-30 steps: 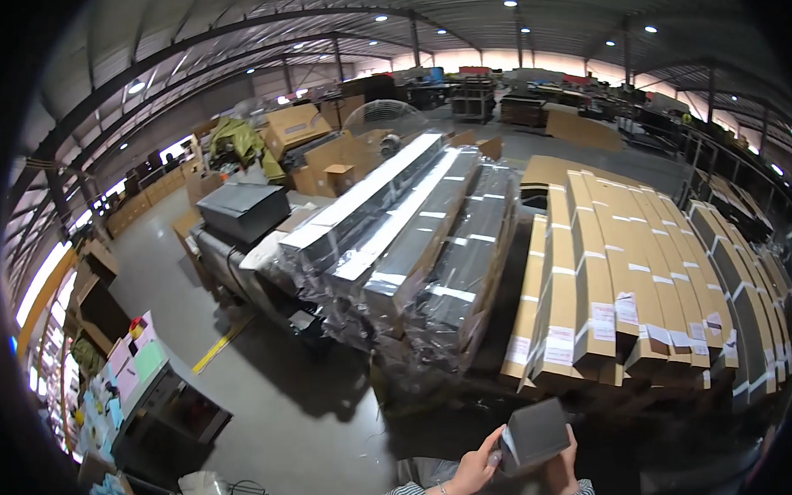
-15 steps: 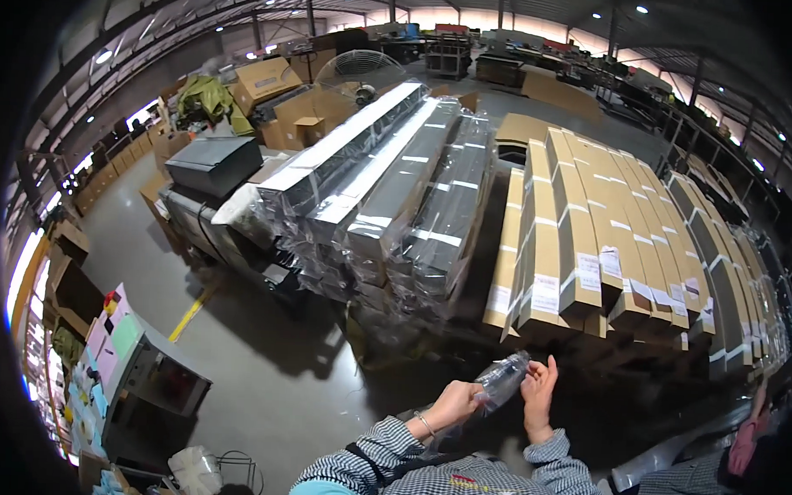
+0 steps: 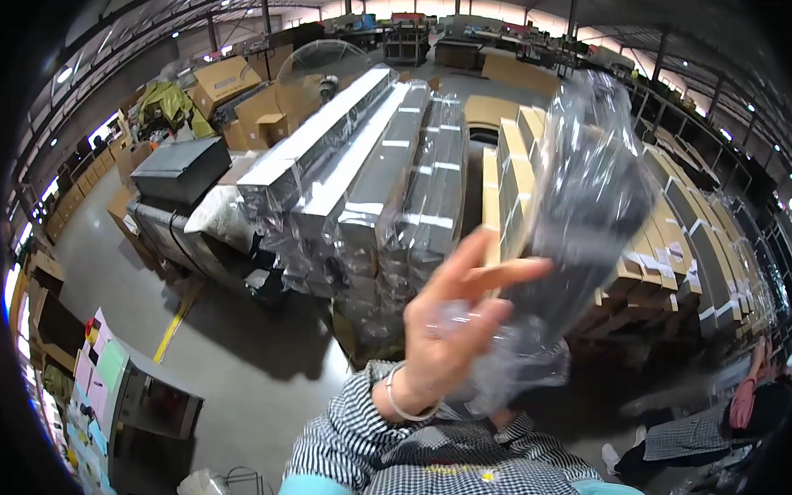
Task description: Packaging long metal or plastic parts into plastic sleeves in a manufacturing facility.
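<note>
Directly before me rises a long dark piece in loose clear plastic wrap (image 3: 594,193), tilted, covering part of the boxes behind it. My left hand (image 3: 445,332), with a bracelet at the wrist, is beside its lower end. The fingers are spread apart and somewhat blurred, and clear film shows by the palm. At the bottom of the piece the plastic bunches into crumpled film (image 3: 523,365). Only a sliver of my right hand (image 3: 501,418) shows below that film, above its checked sleeve; the fingers are hidden, so its grip cannot be seen.
A stack of long plastic-wrapped grey boxes (image 3: 372,181) stands ahead. Long brown cartons (image 3: 494,190) are stacked to its right. At lower left is a dark cabinet (image 3: 160,396) with papers. Another person (image 3: 713,420) is at the lower right. A yellow line (image 3: 173,331) marks the floor.
The dark wrapped piece has come up in front of me. My left hand has risen and its fingers have spread; my right hand has gone behind the film. The view has shifted right.
</note>
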Demonstrator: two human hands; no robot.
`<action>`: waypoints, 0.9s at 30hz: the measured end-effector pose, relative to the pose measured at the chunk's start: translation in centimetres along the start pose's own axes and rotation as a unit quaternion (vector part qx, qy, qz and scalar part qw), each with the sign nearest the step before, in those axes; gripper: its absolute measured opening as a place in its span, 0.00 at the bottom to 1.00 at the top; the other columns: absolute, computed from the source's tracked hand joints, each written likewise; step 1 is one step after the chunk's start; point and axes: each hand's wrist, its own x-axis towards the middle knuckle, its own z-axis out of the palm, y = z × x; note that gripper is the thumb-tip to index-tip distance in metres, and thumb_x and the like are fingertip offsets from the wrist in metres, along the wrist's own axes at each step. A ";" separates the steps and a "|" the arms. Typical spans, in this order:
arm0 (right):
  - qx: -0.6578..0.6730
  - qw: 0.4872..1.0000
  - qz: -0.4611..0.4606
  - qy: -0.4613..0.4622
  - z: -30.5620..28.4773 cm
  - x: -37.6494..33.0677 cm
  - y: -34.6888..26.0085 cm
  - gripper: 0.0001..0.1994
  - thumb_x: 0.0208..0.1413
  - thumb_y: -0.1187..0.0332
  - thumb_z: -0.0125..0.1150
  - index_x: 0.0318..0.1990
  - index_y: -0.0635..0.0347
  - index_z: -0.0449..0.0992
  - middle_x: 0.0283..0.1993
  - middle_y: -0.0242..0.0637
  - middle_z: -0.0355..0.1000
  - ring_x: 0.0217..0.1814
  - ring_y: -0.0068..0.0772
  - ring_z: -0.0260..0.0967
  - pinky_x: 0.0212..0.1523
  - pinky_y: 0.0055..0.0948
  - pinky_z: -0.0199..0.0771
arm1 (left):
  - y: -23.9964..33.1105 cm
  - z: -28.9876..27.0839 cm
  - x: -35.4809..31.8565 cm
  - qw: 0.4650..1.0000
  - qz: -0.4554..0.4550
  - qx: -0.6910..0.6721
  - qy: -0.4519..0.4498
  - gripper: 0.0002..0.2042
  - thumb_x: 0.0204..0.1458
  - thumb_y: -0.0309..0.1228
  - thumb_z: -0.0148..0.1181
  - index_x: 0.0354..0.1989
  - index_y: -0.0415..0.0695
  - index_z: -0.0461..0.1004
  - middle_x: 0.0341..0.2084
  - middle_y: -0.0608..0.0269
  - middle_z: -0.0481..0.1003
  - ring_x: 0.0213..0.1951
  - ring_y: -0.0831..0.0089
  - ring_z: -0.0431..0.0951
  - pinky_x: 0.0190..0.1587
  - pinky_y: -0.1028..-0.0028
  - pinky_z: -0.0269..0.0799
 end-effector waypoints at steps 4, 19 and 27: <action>0.014 1.000 0.013 0.020 7.7 15.2 -6.4 0.34 0.53 0.66 0.71 0.64 0.64 0.61 0.56 0.38 0.71 0.57 0.34 0.70 0.57 0.33 0.73 | -8.1 -10.0 -1.2 0.972 -0.103 0.099 0.188 0.19 0.61 0.21 0.54 0.62 0.37 0.69 0.55 0.51 0.76 0.56 0.73 0.74 0.58 0.74 0.68; 0.267 0.953 0.141 -0.029 18.1 66.5 -6.2 0.18 0.56 0.59 0.69 0.44 0.66 0.81 0.37 0.37 0.80 0.37 0.32 0.77 0.39 0.34 0.77 | -9.2 -21.1 -4.6 0.837 -0.131 0.447 0.285 0.12 0.58 0.18 0.56 0.49 0.31 0.77 0.39 0.51 0.82 0.42 0.69 0.82 0.52 0.71 0.75; -0.049 0.994 0.057 -0.078 22.3 63.8 -1.9 0.20 0.66 0.54 0.56 0.49 0.64 0.80 0.42 0.28 0.79 0.42 0.19 0.71 0.45 0.25 0.72 | -11.7 -15.7 -1.8 0.887 -0.196 0.385 0.163 0.13 0.53 0.16 0.59 0.47 0.37 0.80 0.40 0.53 0.83 0.43 0.66 0.83 0.50 0.72 0.76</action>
